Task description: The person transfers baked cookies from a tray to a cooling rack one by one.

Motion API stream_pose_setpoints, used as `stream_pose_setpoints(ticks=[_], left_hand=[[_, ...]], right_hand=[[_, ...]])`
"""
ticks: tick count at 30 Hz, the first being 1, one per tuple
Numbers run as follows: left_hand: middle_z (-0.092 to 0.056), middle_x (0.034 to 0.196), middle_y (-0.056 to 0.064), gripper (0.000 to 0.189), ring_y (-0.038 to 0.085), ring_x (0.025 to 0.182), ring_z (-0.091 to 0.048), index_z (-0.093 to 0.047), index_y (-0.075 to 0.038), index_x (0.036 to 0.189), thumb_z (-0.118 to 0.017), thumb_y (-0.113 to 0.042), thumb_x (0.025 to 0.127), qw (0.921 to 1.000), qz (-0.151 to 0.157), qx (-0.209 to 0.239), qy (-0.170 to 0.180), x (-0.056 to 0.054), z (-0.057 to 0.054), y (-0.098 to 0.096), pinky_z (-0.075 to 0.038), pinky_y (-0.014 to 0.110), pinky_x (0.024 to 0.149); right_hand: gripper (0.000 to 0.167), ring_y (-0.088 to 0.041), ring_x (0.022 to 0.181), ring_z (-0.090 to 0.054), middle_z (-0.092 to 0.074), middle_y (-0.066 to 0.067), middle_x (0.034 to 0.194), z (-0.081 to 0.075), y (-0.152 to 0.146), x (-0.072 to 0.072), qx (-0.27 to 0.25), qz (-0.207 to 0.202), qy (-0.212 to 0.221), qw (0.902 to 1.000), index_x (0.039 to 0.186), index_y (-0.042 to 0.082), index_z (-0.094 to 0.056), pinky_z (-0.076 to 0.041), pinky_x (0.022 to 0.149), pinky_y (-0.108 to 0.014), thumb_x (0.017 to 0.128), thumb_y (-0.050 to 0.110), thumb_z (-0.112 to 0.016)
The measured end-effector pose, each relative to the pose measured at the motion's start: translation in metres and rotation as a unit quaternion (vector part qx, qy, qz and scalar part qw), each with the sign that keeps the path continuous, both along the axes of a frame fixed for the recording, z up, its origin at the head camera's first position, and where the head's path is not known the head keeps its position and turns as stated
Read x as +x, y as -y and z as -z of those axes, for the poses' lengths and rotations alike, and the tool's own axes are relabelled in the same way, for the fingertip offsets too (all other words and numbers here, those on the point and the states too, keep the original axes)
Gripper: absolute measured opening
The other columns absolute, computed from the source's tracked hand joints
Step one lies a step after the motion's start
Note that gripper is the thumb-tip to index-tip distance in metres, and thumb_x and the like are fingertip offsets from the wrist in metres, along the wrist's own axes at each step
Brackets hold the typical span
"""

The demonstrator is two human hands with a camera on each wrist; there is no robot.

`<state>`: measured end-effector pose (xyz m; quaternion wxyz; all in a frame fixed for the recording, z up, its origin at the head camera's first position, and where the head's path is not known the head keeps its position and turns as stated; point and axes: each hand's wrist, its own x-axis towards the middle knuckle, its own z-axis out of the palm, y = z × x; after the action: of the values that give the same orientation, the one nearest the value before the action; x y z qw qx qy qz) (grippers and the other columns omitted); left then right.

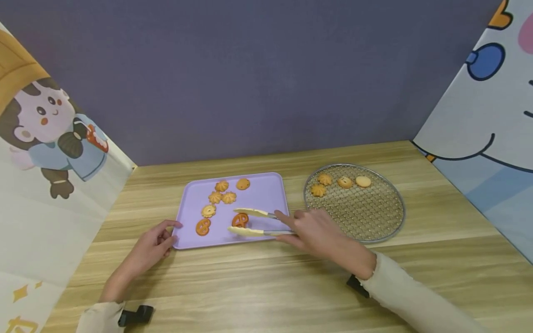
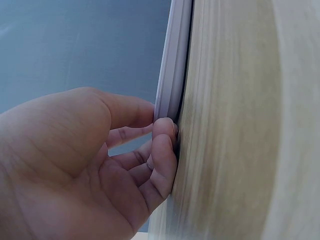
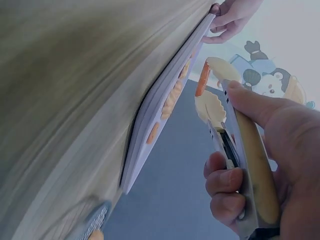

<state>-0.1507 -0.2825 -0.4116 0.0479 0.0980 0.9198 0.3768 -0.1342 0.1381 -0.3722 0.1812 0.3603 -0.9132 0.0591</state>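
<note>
My right hand [image 1: 318, 233] grips a pair of tongs [image 3: 257, 175] with cream scalloped tips and metal arms. Between the tips is a brown pretzel [image 1: 240, 220], which in the right wrist view appears raised off the purple tray [image 1: 266, 189]. On the tray lie a second pretzel [image 1: 203, 227], a ring-shaped cookie [image 1: 208, 211], several swirl cookies [image 1: 228, 197] and a round cookie [image 1: 243, 184]. My left hand [image 1: 147, 247] pinches the tray's near left corner between thumb and fingers, as the left wrist view [image 2: 75, 160] also shows.
Right of the tray, a round wire rack [image 1: 366, 215] carries two swirl cookies [image 1: 319, 190], a ring-shaped cookie [image 1: 344, 182] and a pale round cookie [image 1: 363, 181]. Both stand on a wooden table [image 1: 250, 286]. A dark panel [image 1: 270, 83] rises behind, with cartoon-printed walls at both sides.
</note>
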Motion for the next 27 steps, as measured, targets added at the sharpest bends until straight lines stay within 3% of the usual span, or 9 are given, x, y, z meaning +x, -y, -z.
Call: stream_pose_setpoints(ticks=[6, 12, 21, 27], left_hand=[[-0.056, 0.077, 0.008, 0.029, 0.014, 0.058, -0.053, -0.057, -0.003, 0.127, -0.057, -0.001, 0.099, 1.0, -0.002, -0.001, -0.004, 0.0, 0.001, 0.001, -0.046, 0.025, 0.048], [-0.056, 0.077, 0.008, 0.029, 0.013, 0.058, -0.053, -0.057, -0.003, 0.128, -0.057, -0.002, 0.099, 1.0, 0.001, 0.001, -0.005, 0.0, 0.002, 0.001, -0.046, 0.025, 0.048], [-0.055, 0.077, 0.008, 0.029, 0.013, 0.058, -0.053, -0.057, -0.003, 0.128, -0.057, -0.002, 0.099, 1.0, 0.001, 0.003, 0.002, 0.0, 0.002, 0.001, -0.046, 0.025, 0.048], [-0.055, 0.077, 0.008, 0.03, 0.013, 0.058, -0.053, -0.057, -0.002, 0.127, -0.057, 0.0, 0.098, 1.0, 0.001, 0.002, -0.001, 0.0, 0.002, 0.001, -0.046, 0.025, 0.048]], right_hand=[[0.057, -0.005, 0.043, -0.039, -0.066, -0.007, 0.071, -0.002, -0.019, 0.011, 0.001, 0.01, -0.003, 0.9999, 0.131, 0.014, -0.066, -0.029, 0.038, -0.016, 0.089, 0.052, -0.069], [0.059, -0.003, 0.044, -0.038, -0.059, 0.001, 0.063, 0.0, -0.036, 0.02, -0.006, 0.02, -0.021, 0.9996, 0.132, 0.016, -0.065, -0.029, 0.039, -0.016, 0.086, 0.052, -0.072], [0.052, -0.003, 0.046, -0.047, -0.068, -0.005, 0.071, 0.005, -0.064, 0.029, -0.062, 0.038, -0.04, 0.9966, 0.125, 0.014, -0.07, -0.036, 0.039, -0.02, 0.085, 0.048, -0.074], [0.051, -0.001, 0.048, -0.046, -0.07, -0.005, 0.074, 0.012, -0.087, 0.032, -0.081, 0.064, -0.031, 0.9941, 0.124, 0.014, -0.071, -0.04, 0.042, -0.022, 0.083, 0.044, -0.077]])
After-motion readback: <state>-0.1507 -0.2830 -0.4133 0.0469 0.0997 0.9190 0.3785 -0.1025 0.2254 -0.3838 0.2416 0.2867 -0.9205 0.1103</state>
